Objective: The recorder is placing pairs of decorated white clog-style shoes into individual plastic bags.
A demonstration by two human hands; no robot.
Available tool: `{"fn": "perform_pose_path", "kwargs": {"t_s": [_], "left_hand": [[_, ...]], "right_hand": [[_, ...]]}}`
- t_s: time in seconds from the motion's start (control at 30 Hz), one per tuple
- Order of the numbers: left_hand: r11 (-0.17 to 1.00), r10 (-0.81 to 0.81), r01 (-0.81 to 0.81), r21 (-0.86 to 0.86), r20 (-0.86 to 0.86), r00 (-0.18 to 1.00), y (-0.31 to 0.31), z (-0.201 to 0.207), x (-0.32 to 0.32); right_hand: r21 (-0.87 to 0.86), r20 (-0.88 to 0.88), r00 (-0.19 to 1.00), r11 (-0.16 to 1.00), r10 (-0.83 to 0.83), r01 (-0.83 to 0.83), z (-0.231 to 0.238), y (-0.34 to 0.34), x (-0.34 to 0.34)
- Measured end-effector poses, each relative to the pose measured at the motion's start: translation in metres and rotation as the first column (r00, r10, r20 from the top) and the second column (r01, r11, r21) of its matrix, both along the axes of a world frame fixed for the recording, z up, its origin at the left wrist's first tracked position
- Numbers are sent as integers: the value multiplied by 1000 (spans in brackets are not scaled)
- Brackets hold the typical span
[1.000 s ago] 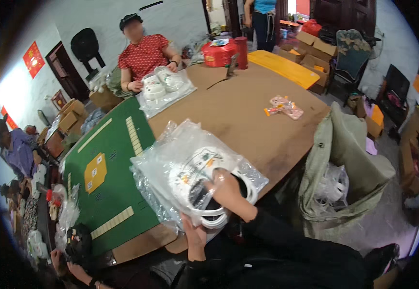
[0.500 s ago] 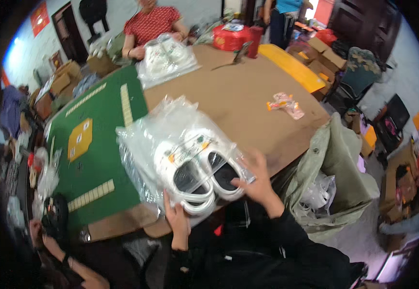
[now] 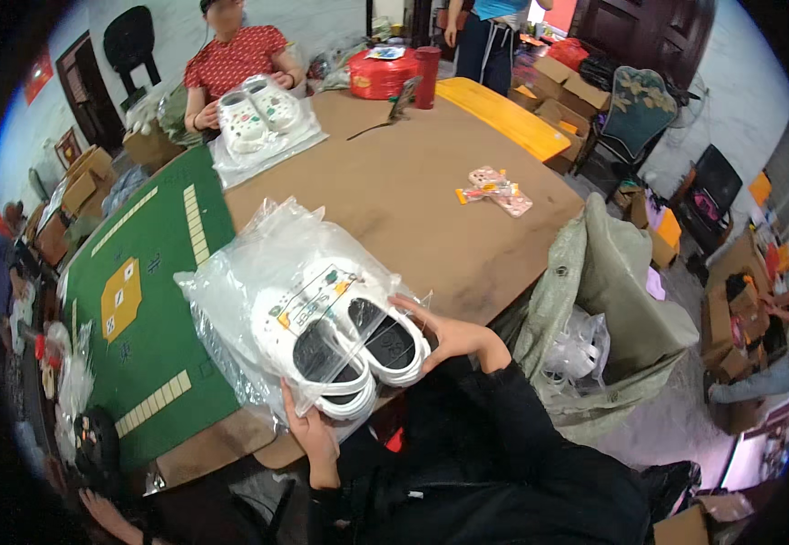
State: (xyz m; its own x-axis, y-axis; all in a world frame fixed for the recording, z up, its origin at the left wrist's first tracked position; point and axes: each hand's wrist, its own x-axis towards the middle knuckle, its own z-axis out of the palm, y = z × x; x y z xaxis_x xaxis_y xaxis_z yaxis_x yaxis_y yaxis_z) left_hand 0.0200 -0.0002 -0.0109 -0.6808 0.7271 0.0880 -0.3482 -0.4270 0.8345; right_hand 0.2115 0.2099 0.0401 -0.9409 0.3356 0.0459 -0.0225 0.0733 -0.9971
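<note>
A pair of white clogs [image 3: 381, 350] with black insoles lies partly in a clear plastic bag [image 3: 240, 263] at the table's near edge, heels toward me. My left hand [image 3: 311, 438] grips the left clog's heel side, its lower fingers hidden beneath. On the other side, my right hand [image 3: 456, 338] holds the outer edge of the right clog, fingers along its side and thumb near the heel. More bags lie flat under the pair.
Across the brown tabletop [image 3: 394, 195], a person in red handles another pair of white clogs [image 3: 258, 113]. A pink phone [image 3: 508, 195] lies at the right. Beside the table stands a large grey-green sack [image 3: 631, 300] with bagged clogs inside. A green mat [image 3: 154, 300] covers the left side.
My right hand has shifted from the bag's edge and heel opening to the right clog's outer side. My left hand stays at the left heel. The whole view has shifted.
</note>
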Motion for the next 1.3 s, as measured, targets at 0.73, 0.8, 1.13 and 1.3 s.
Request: {"fn": "perform_pose_path", "kwargs": {"t_s": [0.73,0.8,1.13,1.3], "left_hand": [[984,-61,34,175,152,987,-8,-37,-16],[988,-33,36,150,-23,999,-7,-28,-10],[1000,-5,6,6,-170,985,-9,-22,-5],[998,35,-28,48,-142,989,-10,-28,-6]], "right_hand": [[449,-86,938,827,-337,339,-5,-45,-19],[398,-27,972,889,-235,226,1,-40,-15],[539,141,963,834,-229,120,-3,-33,-13],[556,135,958,820,-254,139,-4,-35,-16]]}}
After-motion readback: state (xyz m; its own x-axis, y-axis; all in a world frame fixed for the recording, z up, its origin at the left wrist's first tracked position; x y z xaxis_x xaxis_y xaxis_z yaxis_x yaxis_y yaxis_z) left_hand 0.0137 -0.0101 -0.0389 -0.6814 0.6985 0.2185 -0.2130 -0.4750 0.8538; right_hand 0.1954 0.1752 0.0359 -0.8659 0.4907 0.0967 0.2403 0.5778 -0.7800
